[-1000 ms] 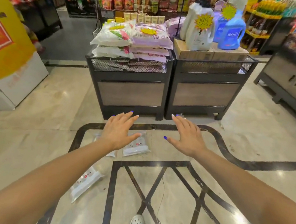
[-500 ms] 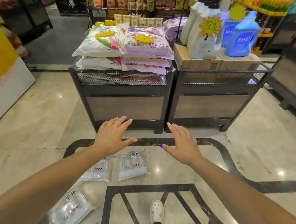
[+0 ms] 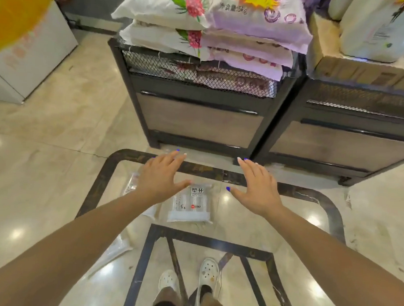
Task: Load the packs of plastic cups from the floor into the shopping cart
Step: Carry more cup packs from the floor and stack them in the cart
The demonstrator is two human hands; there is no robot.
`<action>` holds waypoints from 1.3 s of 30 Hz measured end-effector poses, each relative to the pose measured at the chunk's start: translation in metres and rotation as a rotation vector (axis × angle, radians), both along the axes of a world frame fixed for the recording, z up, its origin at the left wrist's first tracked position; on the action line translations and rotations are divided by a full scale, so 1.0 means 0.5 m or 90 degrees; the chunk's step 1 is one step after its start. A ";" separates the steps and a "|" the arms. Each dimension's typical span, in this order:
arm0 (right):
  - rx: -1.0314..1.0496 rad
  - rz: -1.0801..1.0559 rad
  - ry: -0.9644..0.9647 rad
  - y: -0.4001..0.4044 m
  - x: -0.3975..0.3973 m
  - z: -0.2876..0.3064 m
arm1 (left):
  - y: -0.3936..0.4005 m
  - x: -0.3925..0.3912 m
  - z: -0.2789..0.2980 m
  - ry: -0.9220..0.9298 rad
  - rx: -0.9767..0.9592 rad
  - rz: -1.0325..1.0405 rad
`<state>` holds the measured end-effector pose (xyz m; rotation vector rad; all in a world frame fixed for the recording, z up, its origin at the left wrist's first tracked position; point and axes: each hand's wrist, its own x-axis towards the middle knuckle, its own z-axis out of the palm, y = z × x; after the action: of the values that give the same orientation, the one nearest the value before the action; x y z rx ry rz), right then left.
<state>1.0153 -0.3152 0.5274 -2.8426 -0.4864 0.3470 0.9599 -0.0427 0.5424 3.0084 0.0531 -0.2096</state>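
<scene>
Three clear packs of plastic cups lie flat on the marble floor. One pack point(image 3: 191, 203) with a printed label lies between my hands. My left arm partly hides a second pack point(image 3: 132, 184) to its left, and a third pack point(image 3: 115, 248) lies nearer me under my left forearm. My left hand point(image 3: 162, 177) hovers above the packs with its fingers spread and holds nothing. My right hand point(image 3: 256, 189) hovers to the right of the labelled pack, fingers straight, also holding nothing. No shopping cart is in view.
Two black display stands point(image 3: 198, 119) point(image 3: 345, 141) stand close ahead, stacked with rice sacks point(image 3: 213, 17), boxes and detergent jugs point(image 3: 377, 29). A white and yellow cabinet point(image 3: 24, 45) stands at the left. My feet in white clogs point(image 3: 208, 275) are below.
I have stepped forward and tilted my view down. The packs and display stands are closer and larger. Both hands stay stretched out and hold nothing.
</scene>
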 end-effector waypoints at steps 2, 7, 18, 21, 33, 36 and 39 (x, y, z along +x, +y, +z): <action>-0.008 0.021 -0.002 0.018 0.019 -0.045 | 0.017 0.014 -0.051 0.024 0.005 0.007; -0.020 0.009 0.048 0.064 0.058 -0.222 | 0.064 0.046 -0.248 0.088 0.000 0.030; -0.042 -0.064 0.178 0.126 0.094 -0.900 | 0.132 0.069 -0.899 0.191 -0.025 0.065; -0.030 -0.104 0.201 0.117 0.085 -1.083 | 0.147 0.066 -1.082 0.221 -0.013 0.037; 0.205 -0.176 0.298 0.107 0.116 -1.555 | 0.155 0.113 -1.565 0.142 -0.360 0.346; 0.360 -0.279 0.395 0.110 0.110 -1.588 | 0.150 0.117 -1.602 0.104 -0.563 0.497; 0.391 -0.286 0.420 0.114 0.102 -1.597 | 0.152 0.116 -1.617 0.100 -0.604 0.521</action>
<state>1.0665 -0.2584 -0.2712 -1.9991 0.1614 0.8256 1.0178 0.0335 -0.2663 1.8341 0.8860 -0.2712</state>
